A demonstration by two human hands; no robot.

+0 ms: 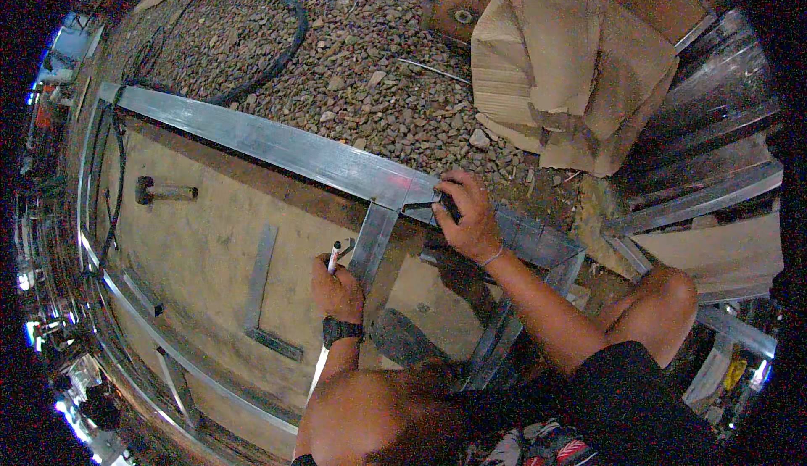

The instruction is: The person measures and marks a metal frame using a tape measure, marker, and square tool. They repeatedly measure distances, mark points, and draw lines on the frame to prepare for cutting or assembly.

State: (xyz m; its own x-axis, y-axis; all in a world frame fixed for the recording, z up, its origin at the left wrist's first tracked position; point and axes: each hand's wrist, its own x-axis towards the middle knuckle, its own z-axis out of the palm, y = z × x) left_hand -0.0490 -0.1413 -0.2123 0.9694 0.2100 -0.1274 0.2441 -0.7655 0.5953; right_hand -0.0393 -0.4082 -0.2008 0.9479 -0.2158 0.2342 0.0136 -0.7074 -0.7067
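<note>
A long grey metal beam (294,151) runs slantwise across the view, with a shorter metal crosspiece (371,243) meeting it from the near side. Beside that crosspiece, my left hand (339,294) is closed around a white marker (334,260) with a dark end pointing up. My right hand (472,221) rests at the beam, just right of the joint, its fingers pinching a black tool with a straight, narrow blade (418,205). The blade lies close to the joint; my fingers hide the rest, so its kind is unclear. A reddish mark (399,180) shows on the beam.
On the brown board inside the frame lie a hammer (168,191) and an L-shaped metal square (262,289). Beyond the beam are gravel (378,71), a black hose (290,46) and crumpled cardboard (572,71). Metal profiles (698,197) stand at right.
</note>
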